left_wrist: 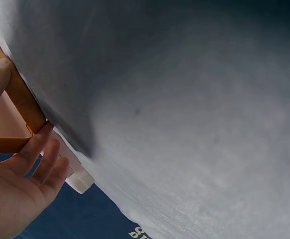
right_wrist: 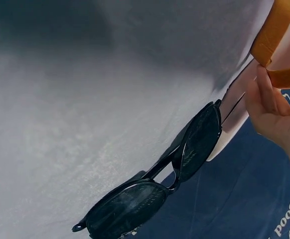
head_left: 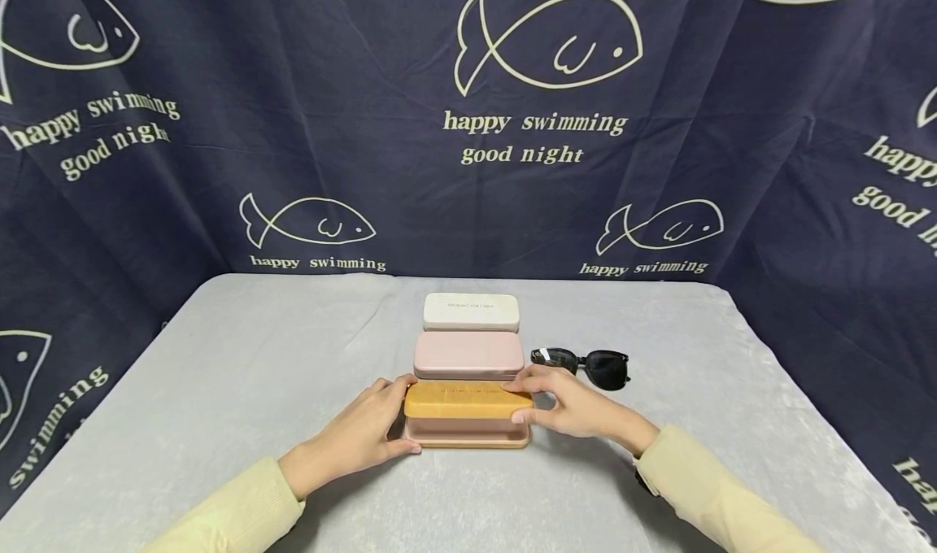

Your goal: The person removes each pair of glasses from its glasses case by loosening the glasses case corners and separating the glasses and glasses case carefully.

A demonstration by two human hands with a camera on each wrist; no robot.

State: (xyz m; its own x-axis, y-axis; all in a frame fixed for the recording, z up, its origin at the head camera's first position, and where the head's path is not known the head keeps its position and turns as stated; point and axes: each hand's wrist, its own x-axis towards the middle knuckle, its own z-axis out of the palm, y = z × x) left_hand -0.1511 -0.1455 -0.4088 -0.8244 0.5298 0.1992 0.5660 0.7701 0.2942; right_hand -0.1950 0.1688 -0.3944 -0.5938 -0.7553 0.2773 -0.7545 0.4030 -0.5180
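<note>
A mustard-yellow glasses case [head_left: 457, 407] stands partly open on the table, its lid raised over a pale pink inside. My left hand [head_left: 355, 435] grips the left end, with the thumb at the front of the base and the fingers toward the back; the left wrist view shows this same hand [left_wrist: 18, 194] around the case's end [left_wrist: 23, 102]. At the right end, my right hand [head_left: 567, 404] holds the lid, thumb at its front edge and fingers on top. In the right wrist view its fingers [right_wrist: 267, 92] lie by the case's hinge corner.
Behind the yellow case lies a closed pink case [head_left: 468, 351], and behind that a closed white case [head_left: 471, 313]. Black sunglasses [head_left: 607, 370] lie just beyond my right hand. A dark blue curtain [head_left: 410, 211] with fish drawings hangs along the grey-covered table's [head_left: 278, 358] far edge.
</note>
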